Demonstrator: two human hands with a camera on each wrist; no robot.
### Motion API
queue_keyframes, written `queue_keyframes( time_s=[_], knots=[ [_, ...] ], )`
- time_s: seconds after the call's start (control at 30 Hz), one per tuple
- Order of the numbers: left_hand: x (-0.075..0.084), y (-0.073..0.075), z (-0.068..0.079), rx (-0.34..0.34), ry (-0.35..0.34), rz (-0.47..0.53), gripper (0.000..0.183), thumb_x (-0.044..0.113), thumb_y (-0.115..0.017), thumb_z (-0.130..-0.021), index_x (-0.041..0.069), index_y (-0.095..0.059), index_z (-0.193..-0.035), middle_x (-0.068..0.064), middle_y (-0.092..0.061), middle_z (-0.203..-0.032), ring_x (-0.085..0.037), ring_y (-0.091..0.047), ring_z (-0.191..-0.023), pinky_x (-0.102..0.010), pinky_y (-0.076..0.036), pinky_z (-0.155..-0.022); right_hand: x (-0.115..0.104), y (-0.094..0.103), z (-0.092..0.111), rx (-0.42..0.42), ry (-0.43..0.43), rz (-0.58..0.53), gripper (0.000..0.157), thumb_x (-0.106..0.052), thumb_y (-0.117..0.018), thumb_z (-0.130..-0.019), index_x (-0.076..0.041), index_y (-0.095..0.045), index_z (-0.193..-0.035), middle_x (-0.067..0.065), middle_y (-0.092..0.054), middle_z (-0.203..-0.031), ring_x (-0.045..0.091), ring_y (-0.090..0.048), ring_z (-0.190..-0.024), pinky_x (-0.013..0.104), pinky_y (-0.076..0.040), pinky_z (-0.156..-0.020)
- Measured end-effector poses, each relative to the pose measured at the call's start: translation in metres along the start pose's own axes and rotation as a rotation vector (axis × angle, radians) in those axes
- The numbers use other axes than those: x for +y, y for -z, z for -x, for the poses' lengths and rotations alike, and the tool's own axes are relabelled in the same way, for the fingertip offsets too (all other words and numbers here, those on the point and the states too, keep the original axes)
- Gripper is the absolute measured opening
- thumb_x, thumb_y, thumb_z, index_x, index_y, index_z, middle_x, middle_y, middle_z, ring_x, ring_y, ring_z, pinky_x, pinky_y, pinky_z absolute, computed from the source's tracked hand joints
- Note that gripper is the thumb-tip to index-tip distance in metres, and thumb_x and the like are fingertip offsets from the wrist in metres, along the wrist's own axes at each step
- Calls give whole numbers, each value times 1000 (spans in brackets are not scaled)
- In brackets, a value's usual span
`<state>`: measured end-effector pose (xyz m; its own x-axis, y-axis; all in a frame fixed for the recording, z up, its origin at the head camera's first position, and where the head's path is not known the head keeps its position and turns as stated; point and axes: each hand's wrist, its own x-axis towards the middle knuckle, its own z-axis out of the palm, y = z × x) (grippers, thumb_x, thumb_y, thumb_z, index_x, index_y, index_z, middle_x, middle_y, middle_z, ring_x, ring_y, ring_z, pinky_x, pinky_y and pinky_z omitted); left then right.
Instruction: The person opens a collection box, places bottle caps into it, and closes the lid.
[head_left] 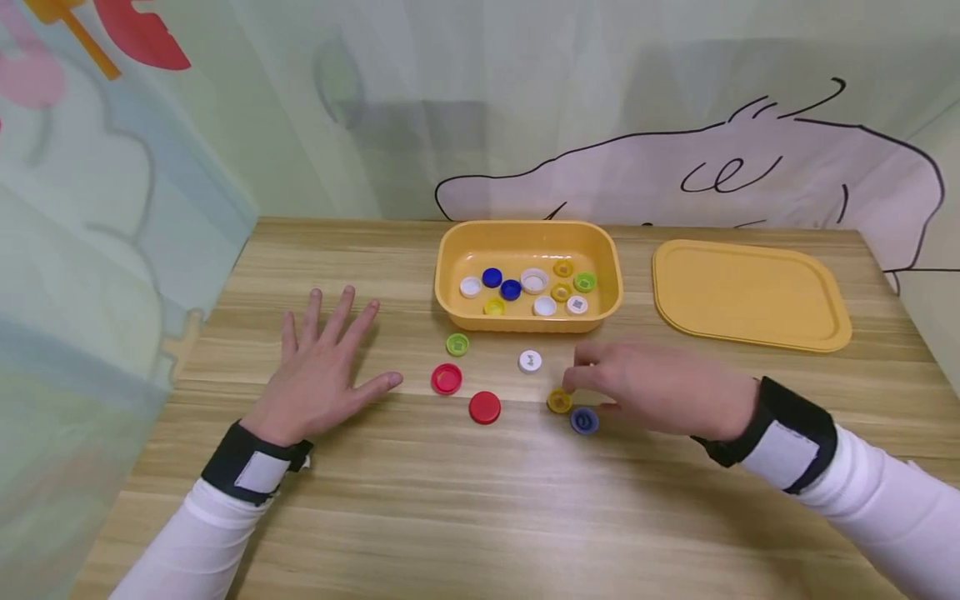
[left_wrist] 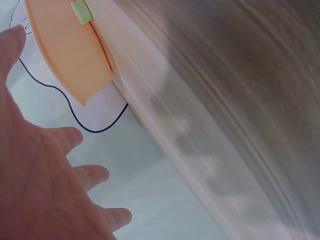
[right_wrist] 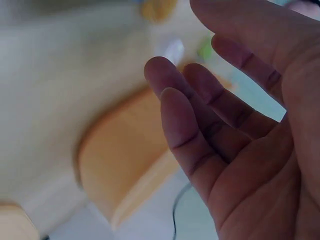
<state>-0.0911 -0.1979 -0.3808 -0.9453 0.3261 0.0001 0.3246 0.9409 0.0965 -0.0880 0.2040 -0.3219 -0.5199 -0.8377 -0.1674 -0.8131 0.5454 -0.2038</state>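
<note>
My left hand [head_left: 315, 379], fingers spread and nothing held, is over the left of the table, beside a red cap [head_left: 447, 379] and a green cap [head_left: 457, 344]. The right hand [head_left: 656, 387] hangs over the table by a yellow cap [head_left: 559, 401] and a dark blue cap [head_left: 585, 421]. Its fingers are loosely bent, and in the right wrist view nothing shows between them; the yellow cap is blurred there, beyond the fingertips. Another red cap [head_left: 485, 407] and a white cap [head_left: 530, 361] with a mark on top lie between the hands.
Behind the loose caps stands a yellow-orange plastic box [head_left: 528, 322] with several white, blue, yellow and green caps inside. Its flat lid [head_left: 750, 292] lies to the right on the wooden table [head_left: 450, 517]. A printed curtain [head_left: 525, 100] hangs along the back edge.
</note>
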Motion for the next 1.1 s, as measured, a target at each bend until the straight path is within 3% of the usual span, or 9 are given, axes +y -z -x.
queue_keyframes(
  time_s=[0.13, 0.27, 0.77, 0.93, 1.1],
  knots=[
    [-1, 0, 1, 9, -4, 1, 101, 85, -34, -86, 23, -15, -163, -11, 0, -167, -42, 15, -147, -69, 10, -108, -3, -19, 1, -3, 54, -7, 34, -15, -82, -81, -18, -69, -112, -7, -52, -90, 5, -50, -72, 21, -48, -64],
    [-1, 0, 1, 12, -5, 0, 101, 85, -35, -86, 22, -16, -163, -12, -1, -166, -43, 14, -147, -69, 10, -108, -4, -32, 0, -6, 52, 1, 37, -18, -83, -80, -18, -69, -114, -7, -52, -91, 5, -50, -73, 22, -49, -66],
    [-1, -1, 2, 1, -4, -13, 101, 85, -33, -86, 21, -16, -163, -12, 1, -166, -43, 15, -147, -69, 9, -108, -7, -43, -4, -15, 67, 4, 33, -11, -82, -80, -16, -69, -110, -3, -56, -95, 6, -54, -78, 25, -53, -69],
    [0, 0, 2, -2, -3, -9, 101, 85, -32, -86, 21, -16, -163, -12, 1, -166, -43, 15, -147, -71, 7, -108, -8, -37, -6, -19, 59, -20, 33, -13, -81, -81, -15, -69, -111, -5, -56, -95, 5, -53, -79, 24, -52, -71],
    [0, -1, 2, -5, -3, -11, 102, 85, -31, -86, 21, -16, -163, -12, 2, -166, -43, 15, -147, -70, 8, -108, -6, -9, -11, 35, 44, -37, 29, -15, -81, -82, -15, -69, -108, -6, -55, -92, 6, -52, -77, 21, -50, -68]
  ],
)
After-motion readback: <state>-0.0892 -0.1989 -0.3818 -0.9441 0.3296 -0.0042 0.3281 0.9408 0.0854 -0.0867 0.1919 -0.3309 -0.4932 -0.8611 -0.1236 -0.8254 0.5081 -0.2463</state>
